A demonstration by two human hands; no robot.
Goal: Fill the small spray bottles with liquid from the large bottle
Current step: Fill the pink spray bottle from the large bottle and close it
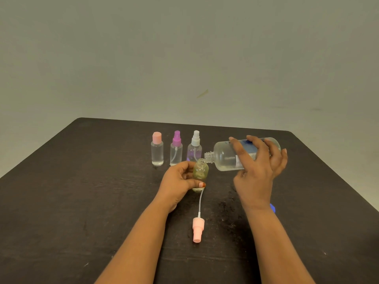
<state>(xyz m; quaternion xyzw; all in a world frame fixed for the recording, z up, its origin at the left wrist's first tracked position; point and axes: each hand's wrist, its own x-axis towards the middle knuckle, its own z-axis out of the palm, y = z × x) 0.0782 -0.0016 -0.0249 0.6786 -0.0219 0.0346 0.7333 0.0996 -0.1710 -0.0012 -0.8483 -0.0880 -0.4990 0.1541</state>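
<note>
— Yellowish plastic, pinched between thumb and curled fingers [185,164] of the left hand [178,181]: the small bottle [200,172], uncapped, mid-table.
— Spread the fingers [238,144] of the right hand [256,171] round the large bottle [225,158]; tipped it nearly flat, neck just right of the small mouth.
— Looked a narrow target. Might have spilled onto the table [82,191] through overtilting or a wobble.
— Might have wetted the pink spray head [198,228] too, left lying on the near side.

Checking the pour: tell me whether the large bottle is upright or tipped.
Tipped. The large bottle lies nearly on its side in the right hand, its uncapped neck at the small bottle held by the left hand.
</note>
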